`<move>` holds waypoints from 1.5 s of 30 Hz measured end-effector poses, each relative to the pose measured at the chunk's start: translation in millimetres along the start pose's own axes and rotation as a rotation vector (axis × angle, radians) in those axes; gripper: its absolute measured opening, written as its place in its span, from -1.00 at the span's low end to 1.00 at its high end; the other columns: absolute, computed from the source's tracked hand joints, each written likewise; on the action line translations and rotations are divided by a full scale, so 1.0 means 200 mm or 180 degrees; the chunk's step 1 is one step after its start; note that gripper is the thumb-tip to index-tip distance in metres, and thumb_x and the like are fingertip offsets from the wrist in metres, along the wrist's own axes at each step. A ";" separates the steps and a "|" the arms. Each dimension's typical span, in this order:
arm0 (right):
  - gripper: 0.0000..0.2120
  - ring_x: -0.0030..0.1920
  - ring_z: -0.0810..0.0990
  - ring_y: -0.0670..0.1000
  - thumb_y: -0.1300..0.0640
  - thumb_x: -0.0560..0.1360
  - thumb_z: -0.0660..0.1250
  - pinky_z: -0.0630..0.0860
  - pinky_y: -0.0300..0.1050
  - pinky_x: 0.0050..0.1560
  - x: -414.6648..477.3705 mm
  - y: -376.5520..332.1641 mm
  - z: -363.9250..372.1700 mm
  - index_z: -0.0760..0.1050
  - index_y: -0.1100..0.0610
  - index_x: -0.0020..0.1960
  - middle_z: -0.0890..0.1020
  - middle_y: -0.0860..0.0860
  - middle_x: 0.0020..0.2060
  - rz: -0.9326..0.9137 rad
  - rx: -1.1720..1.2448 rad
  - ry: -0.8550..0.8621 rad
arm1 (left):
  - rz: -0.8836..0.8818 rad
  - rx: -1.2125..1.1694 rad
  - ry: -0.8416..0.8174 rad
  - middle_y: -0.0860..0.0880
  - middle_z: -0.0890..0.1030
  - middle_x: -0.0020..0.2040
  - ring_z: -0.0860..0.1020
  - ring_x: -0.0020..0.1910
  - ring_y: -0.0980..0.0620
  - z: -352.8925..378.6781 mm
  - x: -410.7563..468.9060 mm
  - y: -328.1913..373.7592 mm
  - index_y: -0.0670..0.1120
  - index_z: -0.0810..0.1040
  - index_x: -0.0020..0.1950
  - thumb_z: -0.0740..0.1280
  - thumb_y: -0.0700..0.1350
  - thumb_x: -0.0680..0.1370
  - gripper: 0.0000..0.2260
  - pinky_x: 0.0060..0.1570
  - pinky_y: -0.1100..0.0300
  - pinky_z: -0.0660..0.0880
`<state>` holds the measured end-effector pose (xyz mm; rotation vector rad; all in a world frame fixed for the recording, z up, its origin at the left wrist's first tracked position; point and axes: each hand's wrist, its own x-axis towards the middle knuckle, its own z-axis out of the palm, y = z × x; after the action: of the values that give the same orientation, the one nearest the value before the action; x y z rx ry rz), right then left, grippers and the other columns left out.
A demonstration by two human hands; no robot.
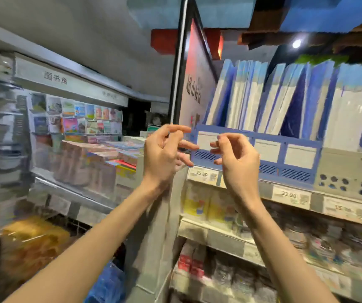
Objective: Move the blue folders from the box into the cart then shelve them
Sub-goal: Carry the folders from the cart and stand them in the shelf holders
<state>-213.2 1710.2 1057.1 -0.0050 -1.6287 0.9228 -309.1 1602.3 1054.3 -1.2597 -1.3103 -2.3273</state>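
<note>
Several blue folders (285, 101) stand upright and leaning in a blue file rack (263, 158) on the shelf (307, 193) at the upper right. My left hand (164, 154) and my right hand (234, 156) hang in the air side by side just in front of the rack's left end. The fingers of both hands are loosely curled and hold nothing. Neither hand touches the rack or a folder. No box and no cart can be seen.
A grey file rack (350, 171) stands right of the blue one. Price tags (291, 195) line the shelf edge, with stationery shelves below. A red and white sign panel (195, 84) rises left of the folders. Book shelves (84, 132) fill the left side.
</note>
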 end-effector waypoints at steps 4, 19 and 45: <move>-0.86 -0.10 0.69 0.02 -0.03 0.56 0.27 0.60 0.26 -0.05 -0.09 -0.01 0.27 0.56 -0.04 -0.10 0.69 -0.04 -0.20 -0.0021 0.0103 -0.0052 | -0.0203 -0.0068 0.0134 -0.16 0.70 -0.31 0.54 -0.59 0.01 -0.27 0.00 -0.06 -0.16 0.58 0.00 0.22 -0.07 0.56 -0.78 -0.57 0.29 0.31; -0.93 -0.19 0.60 -0.16 0.19 0.57 0.32 0.49 -0.34 -0.19 -0.28 -0.06 1.09 0.58 0.10 -0.04 0.65 -0.09 -0.22 0.0024 0.0757 -0.0848 | -0.0311 0.0876 0.0726 -0.16 0.71 -0.26 0.56 -0.54 -0.05 -1.12 0.05 -0.07 -0.28 0.59 0.11 0.15 -0.20 0.67 -0.75 -0.54 0.25 0.41; -0.86 -0.07 0.60 -0.21 0.13 0.56 0.33 0.49 -0.40 -0.09 -0.91 0.19 2.48 0.59 0.04 0.10 0.66 -0.14 -0.09 0.0493 -0.0711 -0.2297 | -0.1006 0.0629 0.0944 -0.17 0.71 -0.26 0.55 -0.54 -0.03 -2.70 0.09 -0.67 -0.15 0.59 0.02 0.20 -0.07 0.54 -0.77 -0.52 0.27 0.38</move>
<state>-590.3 1374.3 894.2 0.0541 -2.4245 0.9070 -705.8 1268.5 850.7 -0.6572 -1.6760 -2.3886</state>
